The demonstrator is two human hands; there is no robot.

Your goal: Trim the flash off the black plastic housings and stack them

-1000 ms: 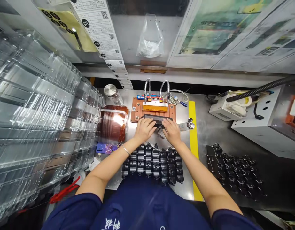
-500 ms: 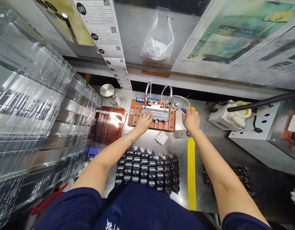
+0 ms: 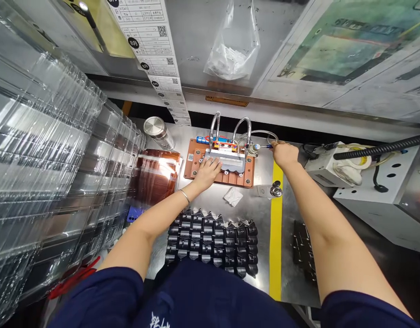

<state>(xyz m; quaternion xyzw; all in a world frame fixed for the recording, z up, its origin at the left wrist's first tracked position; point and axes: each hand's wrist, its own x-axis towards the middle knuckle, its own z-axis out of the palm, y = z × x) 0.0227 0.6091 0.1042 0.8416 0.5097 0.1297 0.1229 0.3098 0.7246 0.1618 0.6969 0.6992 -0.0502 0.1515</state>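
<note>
My left hand (image 3: 210, 172) lies flat with fingers spread over the left front of a long grey block (image 3: 232, 162). This block sits on a copper-brown fixture plate (image 3: 250, 175) under two bent metal hoses (image 3: 244, 125). At the plate's right side, my right hand (image 3: 285, 153) is closed around the blue end of a thin lever (image 3: 265, 146). The lever's other end meets a small round fitting (image 3: 254, 148). My fingers cover much of the blue end.
Rows of black moulded parts (image 3: 211, 241) lie nearest me. A crumpled white tissue (image 3: 233, 196) and a shiny metal knob piece (image 3: 276, 189) lie before the plate. A lidded jar (image 3: 158, 132) stands left. Clear plastic trays (image 3: 59, 150) rise high on the left; a grey machine (image 3: 376, 196) stands right.
My right hand has moved right and slightly away from me, swinging the lever from slanted to nearly sideways. My left hand stays on the grey block. The view has shifted slightly.
</note>
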